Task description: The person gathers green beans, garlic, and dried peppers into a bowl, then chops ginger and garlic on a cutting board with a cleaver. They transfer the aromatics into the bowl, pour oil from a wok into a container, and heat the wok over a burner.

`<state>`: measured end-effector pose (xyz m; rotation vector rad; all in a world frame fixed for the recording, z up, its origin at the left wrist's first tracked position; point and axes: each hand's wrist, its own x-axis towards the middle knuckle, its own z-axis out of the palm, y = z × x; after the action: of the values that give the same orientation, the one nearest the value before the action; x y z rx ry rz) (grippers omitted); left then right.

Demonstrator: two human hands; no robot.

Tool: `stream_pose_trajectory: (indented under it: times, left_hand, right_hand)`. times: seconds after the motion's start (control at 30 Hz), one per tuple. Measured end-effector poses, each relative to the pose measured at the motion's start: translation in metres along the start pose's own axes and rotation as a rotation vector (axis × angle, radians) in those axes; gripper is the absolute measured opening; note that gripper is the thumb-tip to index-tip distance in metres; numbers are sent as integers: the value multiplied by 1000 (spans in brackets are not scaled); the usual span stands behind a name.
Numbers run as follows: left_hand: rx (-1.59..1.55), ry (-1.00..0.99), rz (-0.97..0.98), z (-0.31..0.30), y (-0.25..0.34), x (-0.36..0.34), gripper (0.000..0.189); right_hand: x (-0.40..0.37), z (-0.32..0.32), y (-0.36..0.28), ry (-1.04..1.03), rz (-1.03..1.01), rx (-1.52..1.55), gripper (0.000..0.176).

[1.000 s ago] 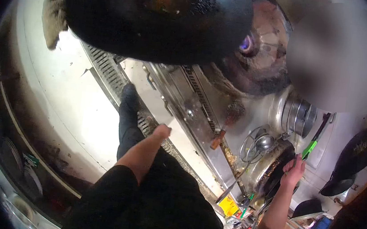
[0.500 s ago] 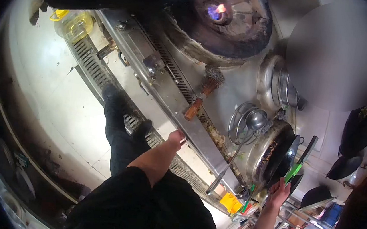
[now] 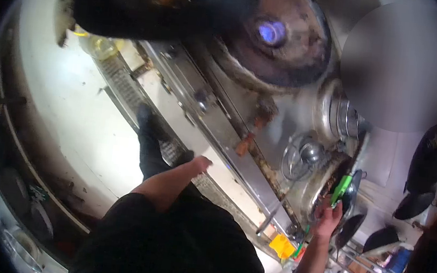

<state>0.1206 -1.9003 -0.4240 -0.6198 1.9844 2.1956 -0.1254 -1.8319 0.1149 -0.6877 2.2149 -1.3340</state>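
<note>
My right hand (image 3: 329,216) is closed around the green handle of a stick-shaped tool (image 3: 342,189) with a long dark end, perhaps a lighter. It is held beside a round metal pot (image 3: 315,192) at the stove's right end. My left hand (image 3: 202,165), fingers curled, hangs just off the stove's front edge; what it holds, if anything, is hidden. A blue flame (image 3: 272,33) burns in the round wok burner (image 3: 303,65). A large black wok (image 3: 162,10) partly covers the burner's left side.
A wooden-handled brush (image 3: 253,132) and a ladle (image 3: 310,152) in a wire ring rest on the stove top. Black pans (image 3: 435,154) hang at the right. A yellow-capped oil jug (image 3: 100,48) stands beside the floor grate (image 3: 116,72). My legs are by the stove front.
The view has shifted, so the stove appears lower and farther right. My left hand has drawn back from the stove edge. The flame has lost its orange part and is blue.
</note>
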Motion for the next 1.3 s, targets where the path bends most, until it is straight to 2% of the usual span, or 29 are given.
stream_pose_trajectory:
  times: [0.03,0.07,0.1,0.13,0.17,0.2,0.23,0.27,0.3,0.33,0.37,0.43,0.5,0.57,0.6,0.63,0.67,0.7,0.73,0.77,0.83,0.87,0.93,1.03,1.1,1.17,1.23,1.3]
  left_hand:
    - [1,-70,-80,-42,72,-33,35]
    - [103,-1,161,-71,126,-61,36]
    - [-82,66,360,-94,163,-88,38]
    - [-455,-60,-13,-133,241,-126,39]
    - [-545,-32,199,-141,248,-131,48]
    - [-677,30,204,-179,315,-180,53]
    - [-468,146,348,-214,357,-213,55]
    - [-390,292,478,-237,383,-238,55]
    - [-303,434,608,-257,399,-260,56]
    - [-274,469,613,-275,410,-281,56]
    - [-199,651,540,-291,417,-300,54]
    - [-143,994,389,-313,419,-326,42]
    - [-554,1167,321,-361,406,-354,41]
    - [-372,1497,241,-421,389,-391,41]
    - [-291,1615,252,-455,371,-407,37]
    - [-177,1693,135,-489,359,-426,35]
    - [114,1855,39,-532,307,-429,33]
    - [-80,1717,-115,-553,333,-447,37]
    - [-29,1642,-249,-584,311,-452,41]
    - [171,1621,-337,-617,271,-448,40]
    - [412,1430,-513,-659,268,-441,36]
    - [413,1420,-502,-681,263,-432,36]
    - [538,1258,-638,-718,256,-405,34]
    - [628,1185,-542,-760,264,-366,35]
    - [702,1139,-635,-783,268,-340,42]
    - [875,1212,-564,-797,256,-321,52]
    - [862,1240,-481,-810,244,-306,61]
    - [781,1244,-275,-810,244,-311,66]
  right_hand:
    - [1,38,-13,-61,-4,70,28]
    - [3,74,-21,-136,-71,88,35]
    - [5,109,-31,-188,-37,112,46]
    - [6,150,-37,-159,-43,61,53]
    - [4,190,-54,-252,-99,-8,55]
    - [2,229,-71,-345,-164,-80,57]
    - [0,268,-80,-474,-220,-4,58]
    - [-3,305,-88,-544,-419,-66,57]
    - [-9,338,-99,-634,-497,-52,62]
    - [-18,365,-120,-791,-523,31,74]
    - [-21,387,-145,-820,-708,-219,83]
    - [-29,419,-188,-954,-666,-204,86]
    - [-24,437,-202,-972,-692,-253,85]
    - [-14,442,-203,-976,-701,-312,84]
    - [-7,439,-195,-955,-566,-263,81]
    - [0,435,-189,-931,-434,-213,78]
    - [6,430,-185,-926,-440,-215,78]
    - [11,424,-180,-853,-363,-184,74]
    - [14,418,-176,-778,-284,-153,70]
    - [18,412,-172,-771,-285,-154,70]
    - [22,402,-167,-620,-176,-110,67]
    - [22,397,-167,-585,-132,-64,65]
    - [19,386,-170,-525,-70,-111,64]
    - [18,369,-163,-472,-8,-156,62]
    - [15,357,-154,-465,1,-160,60]
    - [13,346,-144,-439,7,-215,55]
    - [13,339,-139,-402,5,-209,54]
    - [10,333,-134,-371,12,-197,52]
